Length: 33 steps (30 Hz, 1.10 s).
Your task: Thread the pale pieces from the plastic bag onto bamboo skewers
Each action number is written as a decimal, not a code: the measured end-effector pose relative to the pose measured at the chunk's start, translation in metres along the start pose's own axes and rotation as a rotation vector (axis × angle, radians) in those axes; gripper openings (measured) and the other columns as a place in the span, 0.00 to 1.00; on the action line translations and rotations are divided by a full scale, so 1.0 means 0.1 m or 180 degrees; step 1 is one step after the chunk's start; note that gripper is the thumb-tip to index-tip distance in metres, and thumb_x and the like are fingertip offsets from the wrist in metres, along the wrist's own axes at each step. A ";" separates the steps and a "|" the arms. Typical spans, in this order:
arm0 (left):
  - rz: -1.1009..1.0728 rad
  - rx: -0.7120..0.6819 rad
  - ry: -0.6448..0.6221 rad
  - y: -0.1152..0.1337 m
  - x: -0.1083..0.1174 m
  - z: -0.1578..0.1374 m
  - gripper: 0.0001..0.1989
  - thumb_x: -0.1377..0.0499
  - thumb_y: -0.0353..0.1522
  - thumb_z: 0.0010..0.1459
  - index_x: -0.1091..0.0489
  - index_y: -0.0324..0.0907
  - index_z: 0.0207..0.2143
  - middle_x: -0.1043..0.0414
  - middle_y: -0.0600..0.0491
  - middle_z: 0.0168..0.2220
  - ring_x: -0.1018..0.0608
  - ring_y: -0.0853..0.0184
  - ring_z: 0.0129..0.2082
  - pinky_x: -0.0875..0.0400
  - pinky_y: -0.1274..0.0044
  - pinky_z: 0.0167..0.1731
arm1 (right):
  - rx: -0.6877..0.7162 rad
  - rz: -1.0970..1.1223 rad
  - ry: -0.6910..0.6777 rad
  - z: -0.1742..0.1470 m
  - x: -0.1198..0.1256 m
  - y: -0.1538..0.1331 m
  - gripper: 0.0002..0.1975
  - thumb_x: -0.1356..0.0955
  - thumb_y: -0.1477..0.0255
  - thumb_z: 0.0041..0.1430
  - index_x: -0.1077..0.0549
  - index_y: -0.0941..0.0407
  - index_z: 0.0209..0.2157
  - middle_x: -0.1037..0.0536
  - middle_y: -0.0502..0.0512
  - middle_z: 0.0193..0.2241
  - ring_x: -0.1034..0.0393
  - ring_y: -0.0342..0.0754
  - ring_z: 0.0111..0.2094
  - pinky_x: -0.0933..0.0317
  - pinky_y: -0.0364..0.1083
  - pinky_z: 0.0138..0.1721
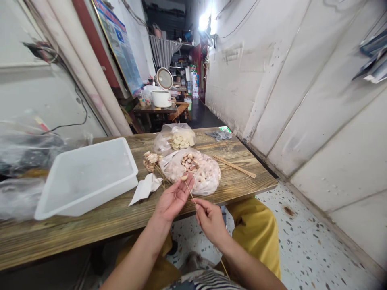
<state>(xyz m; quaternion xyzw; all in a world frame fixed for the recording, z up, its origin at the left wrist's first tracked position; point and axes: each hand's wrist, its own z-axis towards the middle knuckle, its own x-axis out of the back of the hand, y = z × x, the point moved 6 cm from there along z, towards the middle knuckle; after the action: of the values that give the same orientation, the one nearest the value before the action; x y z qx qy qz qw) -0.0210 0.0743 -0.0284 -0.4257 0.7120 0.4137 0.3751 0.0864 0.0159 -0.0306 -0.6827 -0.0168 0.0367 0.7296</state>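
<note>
My left hand (174, 198), palm up, holds a pale garlic clove (184, 177) at its fingertips. A thin bamboo skewer (190, 192) is pinched between the thumb and fingers of my right hand (210, 217). Its far end meets the clove; whether it has pierced it I cannot tell. The skewer's other end runs back under my right forearm. Just beyond my hands lies an open plastic bag of garlic cloves (190, 162). To its left are several skewers threaded with cloves (150, 160), beside a crumpled white paper (146, 187).
A white plastic tub (87, 177) stands on the left of the wooden table (242, 155). Behind the garlic is a bag of pale slices (181, 139). Loose skewers (234, 166) lie at right, with a grey plastic bag (220, 135) behind. A white rice cooker (161, 98) stands farther back.
</note>
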 end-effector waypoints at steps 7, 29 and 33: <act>0.0169 -0.0066 0.0007 0.00 -0.02 -0.03 0.17 0.54 0.20 0.59 0.36 0.31 0.49 0.25 0.40 0.41 0.25 0.63 0.45 0.28 0.70 0.45 | -0.0014 0.0003 0.0038 -0.01 0.00 0.01 0.16 0.37 0.62 0.55 0.25 0.56 0.38 0.41 0.45 0.12 0.50 0.40 0.14 0.53 0.39 0.15; 0.0629 0.0067 -0.0383 -0.03 0.01 0.00 0.18 0.51 0.36 0.61 0.31 0.29 0.41 0.28 0.35 0.44 0.28 0.57 0.49 0.31 0.67 0.48 | 0.0265 -0.0243 -0.0085 0.06 -0.06 -0.04 0.13 0.39 0.66 0.57 0.27 0.60 0.33 0.42 0.45 0.15 0.49 0.39 0.17 0.53 0.39 0.18; 0.1020 -0.0221 -0.0283 0.00 0.02 -0.03 0.14 0.52 0.33 0.61 0.31 0.33 0.36 0.24 0.40 0.36 0.23 0.60 0.42 0.30 0.66 0.46 | 0.0228 -0.0281 -0.0078 0.04 -0.07 -0.02 0.13 0.40 0.67 0.57 0.27 0.60 0.32 0.43 0.45 0.15 0.50 0.39 0.16 0.53 0.39 0.18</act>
<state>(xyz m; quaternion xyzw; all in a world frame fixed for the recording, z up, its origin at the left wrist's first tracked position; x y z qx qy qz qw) -0.0219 0.0705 -0.0293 -0.3007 0.7388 0.5109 0.3205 0.0794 0.0195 -0.0277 -0.6543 -0.0545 0.0134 0.7542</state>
